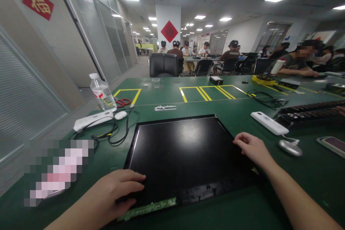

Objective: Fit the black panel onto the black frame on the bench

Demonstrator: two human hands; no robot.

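Note:
A black LCD panel [178, 151] lies flat on the green table in front of me, its dark glass reflecting a ceiling light. Along its front edge runs a green circuit board strip [151, 206]. My left hand [118, 190] rests at the panel's front left corner, fingers stretched over the glass and the thumb near the circuit board. At the right edge of the panel, my right hand [252, 147] is closed in a pinch, thumb and forefinger together on the frame; the other fingers curl behind.
On the left stand a water bottle [102, 91], red scissors [123, 102], a white power bank [93, 120] and black cables. Small white scraps [165, 107] lie behind the panel. To the right are another white power bank [269, 123], a silver device [290, 148] and a phone [332, 145].

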